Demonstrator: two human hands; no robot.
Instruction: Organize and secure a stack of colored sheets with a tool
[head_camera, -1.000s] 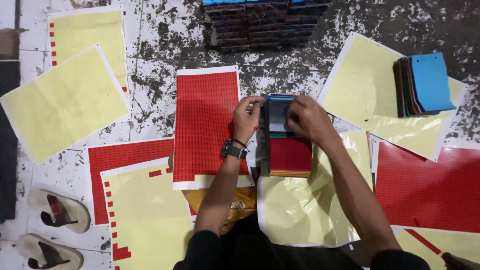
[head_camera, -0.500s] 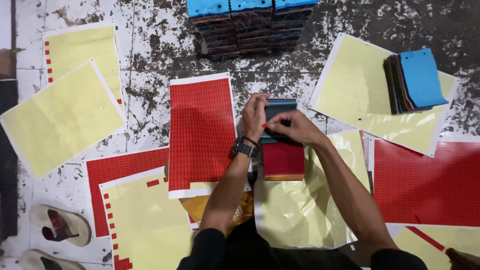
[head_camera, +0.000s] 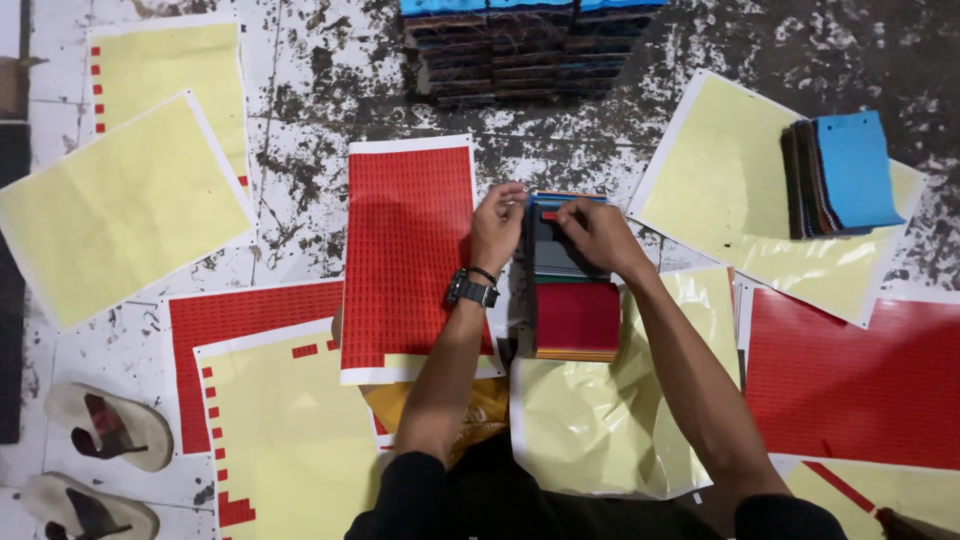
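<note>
The left hand (head_camera: 498, 228) held the left edge of a swatch stack (head_camera: 570, 290) on the floor (head_camera: 300, 120), its fingers curled around the top piece. The right hand (head_camera: 598, 235) pressed on the grey top swatch, fingers nearly closed, pinching a small red sticker (head_camera: 549, 215). A red sticker sheet (head_camera: 410, 255) lay just beside the left hand.

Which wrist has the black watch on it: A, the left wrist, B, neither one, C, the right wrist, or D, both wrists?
A: the black watch sits on the wrist of the left hand, which rests at the edge of the stack of colour swatches, while the right hand has a bare wrist.
</note>
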